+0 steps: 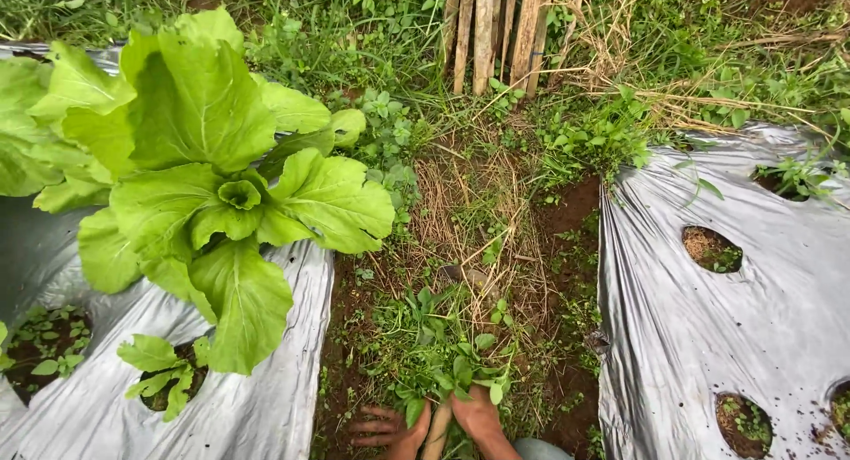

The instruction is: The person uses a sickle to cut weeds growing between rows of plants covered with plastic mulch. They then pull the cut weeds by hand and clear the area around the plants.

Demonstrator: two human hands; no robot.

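Weeds (443,358): a low clump of small green plants with oval leaves and thin stems, rooted in the furrow between two silver plastic-covered beds. The clump stands upright, leaves spreading outward, amid dry straw and dark soil. Its base lies at the bottom edge of the view, where both hands meet it. Stick (436,438): a pale, tan, rounded shaft, nearly upright, leaning slightly right, set between the two hands at the clump's base. Its lower end is cut off by the frame.
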